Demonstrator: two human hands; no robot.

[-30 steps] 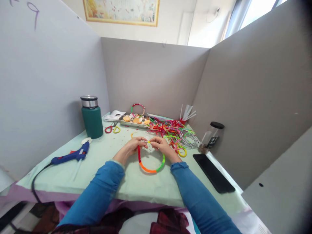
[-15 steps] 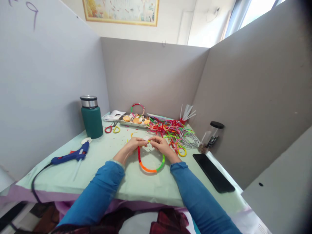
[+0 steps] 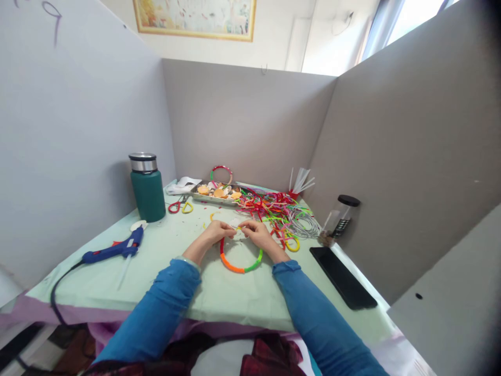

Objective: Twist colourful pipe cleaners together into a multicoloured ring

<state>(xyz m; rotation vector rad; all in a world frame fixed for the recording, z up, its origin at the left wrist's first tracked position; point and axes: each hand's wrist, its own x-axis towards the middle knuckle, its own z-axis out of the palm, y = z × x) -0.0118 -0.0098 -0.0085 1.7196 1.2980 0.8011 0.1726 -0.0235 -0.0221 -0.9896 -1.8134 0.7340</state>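
A ring wrapped in fuzzy pipe cleaner (image 3: 234,268), red, orange and green in sections, hangs between my hands just above the table. My left hand (image 3: 219,231) pinches it at the top left, by the red part. With thumb and fingertips together, my right hand (image 3: 255,233) grips the top right side, above the green part. A short yellow bit of pipe cleaner (image 3: 239,227) shows between the fingertips. The fingers cover the top of the ring. A loose yellow pipe cleaner (image 3: 213,215) lies just beyond my left hand.
Tangled pipe cleaners (image 3: 270,204) and a grey wire coil (image 3: 307,224) lie behind my right hand. A shell-filled tray (image 3: 213,199), scissors (image 3: 180,207) and a finished ring (image 3: 221,168) are at the back. Left stand a green bottle (image 3: 147,193) and glue gun (image 3: 113,251); right, a phone (image 3: 342,277).
The ring has swung slightly left and up under my hands. My fingertips have shifted a little around the yellow bit.
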